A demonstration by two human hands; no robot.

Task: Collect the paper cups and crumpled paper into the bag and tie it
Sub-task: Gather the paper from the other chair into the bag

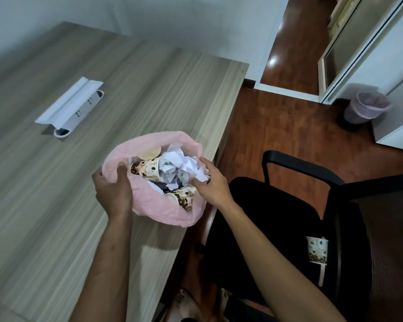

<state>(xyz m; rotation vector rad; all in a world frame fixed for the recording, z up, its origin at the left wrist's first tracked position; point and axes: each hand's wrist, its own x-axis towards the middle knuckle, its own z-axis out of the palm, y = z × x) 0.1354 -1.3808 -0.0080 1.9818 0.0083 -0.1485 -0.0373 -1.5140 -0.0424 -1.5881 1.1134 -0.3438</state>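
A thin pink plastic bag [149, 205] rests open at the right edge of the wooden desk [56, 182]. Inside it lie patterned paper cups [147, 169] and balls of crumpled white paper [175, 162]. My left hand [113, 189] grips the bag's left rim, thumb inside the mouth. My right hand [209, 182] holds the right rim, its fingers curled over the edge beside a cup [184, 198]. One more patterned paper cup [316, 251] lies on the black chair's seat.
A white flip-up socket box [68, 105] stands open in the desk's middle. A black office chair [289, 205] sits right of the desk on brown wooden flooring. A lined waste bin [365, 108] stands by a white cabinet at the far right.
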